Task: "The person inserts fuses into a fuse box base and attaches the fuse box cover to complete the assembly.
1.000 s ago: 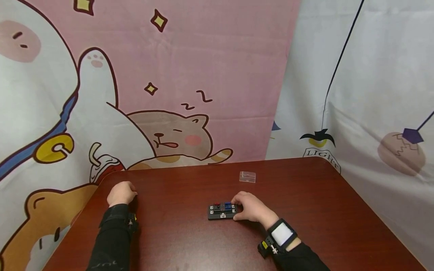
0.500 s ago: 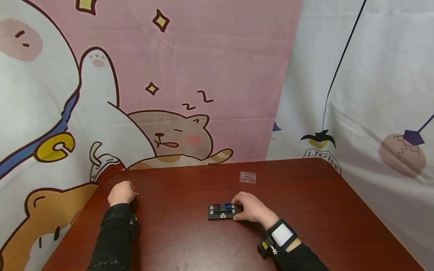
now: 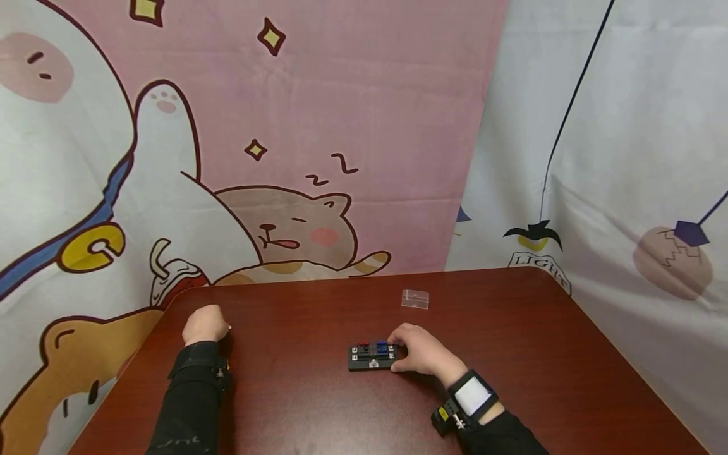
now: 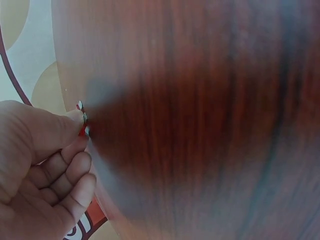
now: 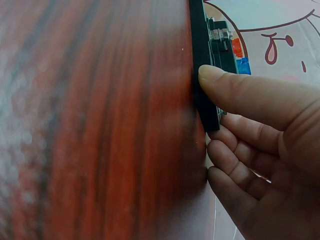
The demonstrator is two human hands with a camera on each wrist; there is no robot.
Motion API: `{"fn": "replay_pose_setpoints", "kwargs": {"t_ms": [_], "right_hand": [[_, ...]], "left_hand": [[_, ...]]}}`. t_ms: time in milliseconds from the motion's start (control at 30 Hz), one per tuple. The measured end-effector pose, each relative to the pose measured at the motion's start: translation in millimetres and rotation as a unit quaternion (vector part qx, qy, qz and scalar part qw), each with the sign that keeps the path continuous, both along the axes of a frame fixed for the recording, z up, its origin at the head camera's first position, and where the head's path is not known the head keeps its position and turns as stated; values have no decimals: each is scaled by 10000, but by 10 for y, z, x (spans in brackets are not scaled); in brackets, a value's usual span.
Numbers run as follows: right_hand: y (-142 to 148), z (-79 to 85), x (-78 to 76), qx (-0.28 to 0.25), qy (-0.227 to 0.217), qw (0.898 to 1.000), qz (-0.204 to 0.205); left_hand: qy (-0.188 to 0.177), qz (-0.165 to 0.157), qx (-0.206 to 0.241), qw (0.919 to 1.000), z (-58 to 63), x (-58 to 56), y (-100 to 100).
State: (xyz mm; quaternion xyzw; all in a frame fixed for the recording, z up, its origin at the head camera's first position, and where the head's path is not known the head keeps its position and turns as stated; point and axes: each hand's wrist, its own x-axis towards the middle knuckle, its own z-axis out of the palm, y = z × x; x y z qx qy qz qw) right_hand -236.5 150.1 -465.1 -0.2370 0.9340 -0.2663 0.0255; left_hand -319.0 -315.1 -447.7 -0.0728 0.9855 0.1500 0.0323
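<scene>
My right hand [image 3: 419, 351] grips the right end of a black fuse block [image 3: 364, 364] on the table, thumb along its near side. In the right wrist view the block's dark base [image 5: 201, 50] stands out past the thumb, with a red blade fuse [image 5: 237, 48] and a blue blade fuse [image 5: 243, 66] on top. Off at the table's left side, my left hand [image 3: 205, 324] pinches a small red blade fuse [image 4: 82, 131] between thumb and finger. Its metal prongs show at the fingertips; the rest is covered by the thumb.
A clear plastic cover [image 3: 415, 299] lies behind the fuse block, near the back edge of the reddish-brown table [image 3: 307, 411]. Cartoon-printed cloth [image 3: 364, 126] hangs right behind the table and along its sides.
Both hands and the fuse block stay in place. At the left hand's fingertips a small bit of the fuse has come into sight; the head view has shifted slightly.
</scene>
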Motion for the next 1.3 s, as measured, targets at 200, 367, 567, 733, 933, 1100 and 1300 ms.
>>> {"fn": "replay_pose_setpoints", "kwargs": {"t_ms": [200,367,567,733,933,1100,1300], "right_hand": [[-1,-2,4,1,46,10000,24],[3,-16,2,-7,44,10000,30],[9,-44,-19,-2,105,9999,51],[12,-53,-25,18,118,9999,44],[12,-43,-8,18,149,9999,54],[4,-31,-11,20,128,9999,56],[1,-25,-20,15,101,9999,48]], "left_hand": [[24,26,40,10000,9,23,-10],[65,38,60,10000,26,27,-7],[184,37,26,9998,45,26,13],[243,72,82,9996,63,48,30],[330,-25,159,9993,64,59,32],[507,-243,221,9982,69,39,58],[835,-475,359,9947,151,21,218]]}}
